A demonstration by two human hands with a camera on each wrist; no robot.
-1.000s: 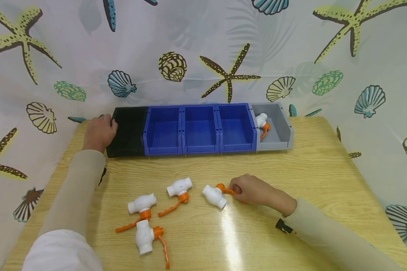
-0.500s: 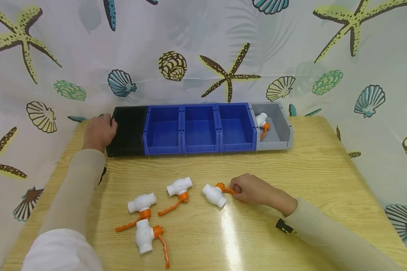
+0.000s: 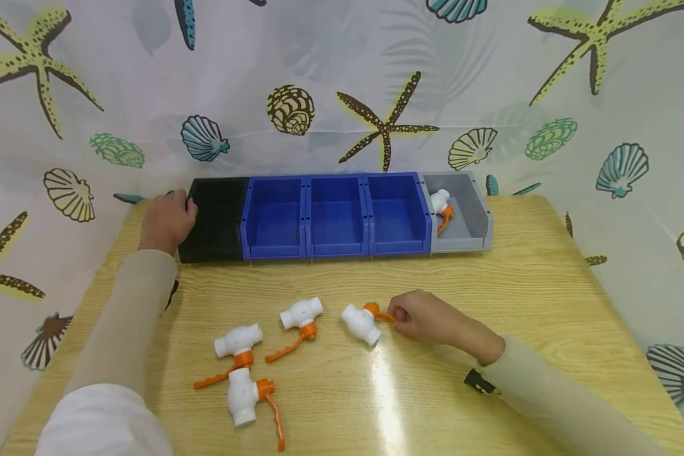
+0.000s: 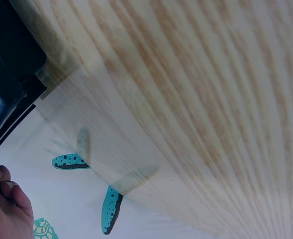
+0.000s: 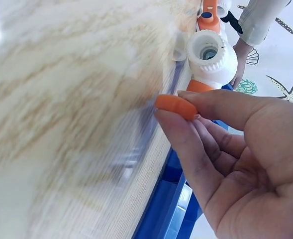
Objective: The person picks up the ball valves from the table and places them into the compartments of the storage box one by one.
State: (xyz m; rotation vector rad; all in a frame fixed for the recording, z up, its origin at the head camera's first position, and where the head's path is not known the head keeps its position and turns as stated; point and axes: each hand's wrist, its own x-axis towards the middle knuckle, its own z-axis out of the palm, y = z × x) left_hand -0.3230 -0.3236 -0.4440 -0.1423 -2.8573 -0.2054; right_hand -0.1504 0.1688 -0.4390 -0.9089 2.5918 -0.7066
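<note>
In the head view my right hand pinches the orange lever of a white ball valve over the middle of the wooden table. The right wrist view shows the lever between thumb and forefinger, with the valve's ribbed round opening beyond. My left hand grips the left rim of a black bin; its fingers are partly cut off in the left wrist view. Left of the held valve lie three more ball valves with orange levers.
Three blue bins and a grey bin join the black one in a row along the table's back. Inside the grey bin lies another ball valve. A shell-and-starfish patterned cloth hangs behind the table.
The valve in my right hand has shifted slightly away from me and its orange cap has risen a little. My left hand and the other valves stay where they were.
</note>
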